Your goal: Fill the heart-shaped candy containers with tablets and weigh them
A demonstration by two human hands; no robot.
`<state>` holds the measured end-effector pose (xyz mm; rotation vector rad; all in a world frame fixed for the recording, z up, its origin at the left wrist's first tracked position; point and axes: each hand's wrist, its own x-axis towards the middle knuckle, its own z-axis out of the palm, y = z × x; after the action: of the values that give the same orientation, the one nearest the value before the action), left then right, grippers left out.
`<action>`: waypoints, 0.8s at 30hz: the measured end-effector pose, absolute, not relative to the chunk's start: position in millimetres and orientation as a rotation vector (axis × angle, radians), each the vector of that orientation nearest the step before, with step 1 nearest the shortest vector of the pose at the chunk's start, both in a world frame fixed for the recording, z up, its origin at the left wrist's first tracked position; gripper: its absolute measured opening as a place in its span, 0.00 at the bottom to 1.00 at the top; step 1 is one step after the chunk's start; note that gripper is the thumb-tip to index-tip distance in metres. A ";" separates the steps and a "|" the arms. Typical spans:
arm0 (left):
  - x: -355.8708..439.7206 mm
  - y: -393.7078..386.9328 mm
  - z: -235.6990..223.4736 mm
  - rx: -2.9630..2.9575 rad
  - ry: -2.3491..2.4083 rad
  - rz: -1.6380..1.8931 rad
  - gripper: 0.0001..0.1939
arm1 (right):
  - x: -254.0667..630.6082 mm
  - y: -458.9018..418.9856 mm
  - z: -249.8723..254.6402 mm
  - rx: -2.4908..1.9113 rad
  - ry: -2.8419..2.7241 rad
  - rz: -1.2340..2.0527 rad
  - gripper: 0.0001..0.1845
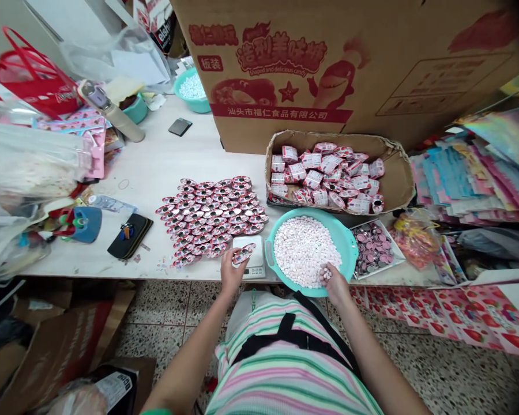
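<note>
My left hand (232, 271) pinches a small red-and-silver packet (244, 254) over a little white scale (251, 257) at the table's front edge. My right hand (334, 281) reaches into a teal bowl (346, 237) of small white candies (303, 249), its fingers closed on a few of them. Rows of the same red packets (211, 219) lie overlapped on the white table (155, 167) just left of the scale.
A low cardboard tray (398, 173) of wrapped packets stands behind the bowl, below a big printed carton (350, 63). A white tray of round lids (374, 248) lies to the right. A black wallet (130, 235), bags and a second teal bowl (192, 89) crowd the left.
</note>
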<state>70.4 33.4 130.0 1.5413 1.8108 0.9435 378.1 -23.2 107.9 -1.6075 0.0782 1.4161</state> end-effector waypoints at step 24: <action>7.8 -36.1 57.0 1.457 1.951 0.600 0.26 | 373.0 -35.7 90.7 -1.747 -0.072 1.330 0.16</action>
<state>7.8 -36.1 57.0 1.4573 1.9515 0.6000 373.0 -35.7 90.7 -1.7469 -0.0721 1.3299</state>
